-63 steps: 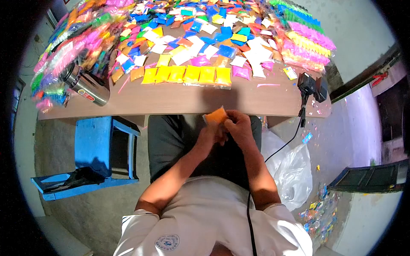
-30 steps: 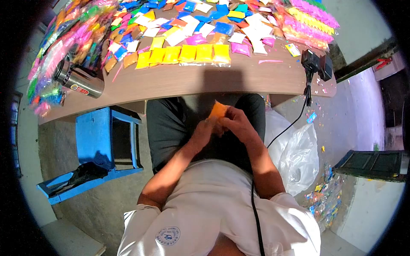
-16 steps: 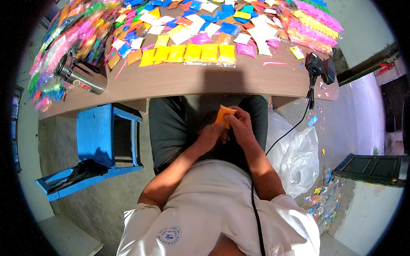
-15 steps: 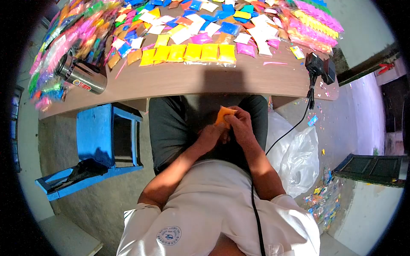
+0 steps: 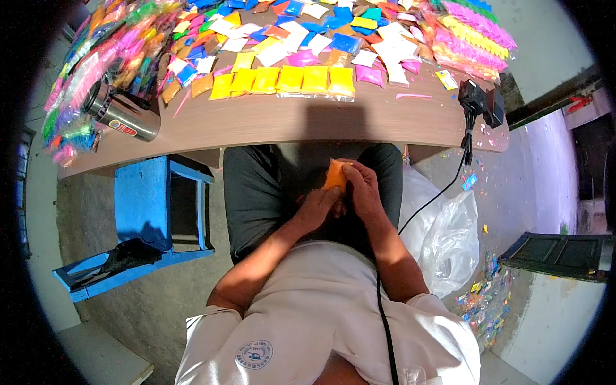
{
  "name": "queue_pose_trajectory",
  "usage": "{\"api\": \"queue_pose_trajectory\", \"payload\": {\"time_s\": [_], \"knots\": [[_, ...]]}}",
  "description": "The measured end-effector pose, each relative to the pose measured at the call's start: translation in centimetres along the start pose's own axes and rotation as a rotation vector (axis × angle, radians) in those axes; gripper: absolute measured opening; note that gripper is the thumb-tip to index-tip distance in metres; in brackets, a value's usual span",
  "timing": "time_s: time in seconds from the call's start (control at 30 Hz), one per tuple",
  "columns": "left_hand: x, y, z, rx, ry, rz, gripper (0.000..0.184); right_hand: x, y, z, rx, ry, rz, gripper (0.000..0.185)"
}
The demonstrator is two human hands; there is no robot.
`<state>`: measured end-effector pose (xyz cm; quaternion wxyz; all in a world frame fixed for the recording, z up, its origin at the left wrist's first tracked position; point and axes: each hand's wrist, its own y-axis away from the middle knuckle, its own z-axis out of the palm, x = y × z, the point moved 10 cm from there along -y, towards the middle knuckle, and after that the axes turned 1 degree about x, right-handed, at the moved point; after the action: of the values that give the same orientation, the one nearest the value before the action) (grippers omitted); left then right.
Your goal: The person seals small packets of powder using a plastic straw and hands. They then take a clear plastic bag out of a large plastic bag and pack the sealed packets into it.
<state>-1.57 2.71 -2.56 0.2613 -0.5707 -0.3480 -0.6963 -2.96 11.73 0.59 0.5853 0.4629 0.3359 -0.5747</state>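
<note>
Over my lap, between the dark trouser legs, I hold a small orange packet [image 5: 335,175] in both hands. My left hand [image 5: 319,206] pinches its lower end with the thumb on top. The right hand [image 5: 362,185] grips the packet's right side, fingers curled round the edge. Some fingertips of both hands are hidden under or behind it. Above, close to the table's [image 5: 263,122] near edge, a row of yellow packets [image 5: 290,79] lies flat. Behind the row spread many loose packets in white, blue, pink and brown.
A steel flask [image 5: 131,117] lies at the table's left beside heaped colourful bags [image 5: 96,64]. A black device [image 5: 480,102] with a cable sits at the right edge. Blue wooden chair [image 5: 142,202] at left; clear plastic bag [image 5: 449,237] and scattered wrappers [image 5: 491,301] on the floor at right.
The orange packet has turned slightly in my hands, and more of its face shows. My right hand's fingers have shifted a little along its edge. Everything on the table stays put.
</note>
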Motion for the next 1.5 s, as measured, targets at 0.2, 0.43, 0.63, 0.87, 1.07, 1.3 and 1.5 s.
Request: {"api": "queue_pose_trajectory", "payload": {"time_s": [0.2, 0.43, 0.63, 0.87, 1.07, 1.3, 1.5], "knots": [[-0.2, 0.2, -1.0, 0.049, -0.050, -0.006, 0.038, -0.6, 0.1, -0.2, -0.015, 0.073, -0.042, 0.029], [-0.1, 0.6, -2.0, 0.076, 0.020, -0.003, 0.034, -0.8, 0.4, -0.6, -0.030, 0.061, -0.039, 0.023], [-0.5, 0.4, -1.8, 0.093, -0.065, 0.049, 0.034, 0.5, 0.3, -0.8, -0.060, -0.017, 0.061, 0.021], [-0.6, 0.4, -2.2, 0.123, -0.110, 0.020, 0.038, 2.6, 0.4, -0.6, -0.068, -0.143, 0.269, 0.036], [0.2, 0.4, -2.0, 0.115, -0.095, 0.045, 0.039, 1.2, 0.8, 0.6, -0.186, -0.219, 0.157, 0.036], [-0.4, 0.6, -1.9, 0.097, -0.118, 0.014, 0.039, 1.6, 0.6, -0.4, -0.061, -0.102, 0.139, 0.028], [-1.6, 0.5, -1.2, 0.059, -0.155, -0.009, 0.040, 1.7, 0.6, -0.6, -0.041, 0.147, 0.111, 0.024]]}}
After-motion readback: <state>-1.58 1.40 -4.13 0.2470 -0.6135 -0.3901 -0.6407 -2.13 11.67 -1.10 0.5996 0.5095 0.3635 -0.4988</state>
